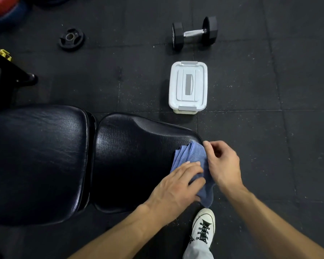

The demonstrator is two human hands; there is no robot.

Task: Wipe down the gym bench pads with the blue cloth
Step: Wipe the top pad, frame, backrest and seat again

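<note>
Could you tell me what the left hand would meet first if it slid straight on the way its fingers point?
Probably the right hand, close ahead; the left hand rests on the crumpled blue cloth between them.

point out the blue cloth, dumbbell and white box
blue cloth [187, 154], head view, on its bunched upper folds
dumbbell [195, 32], head view, on the metal handle
white box [188, 86], head view, on the lid's middle

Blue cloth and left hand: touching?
Touching. The head view shows the left hand with its fingers lying flat on the blue cloth, pressing it onto the seat pad.
</note>
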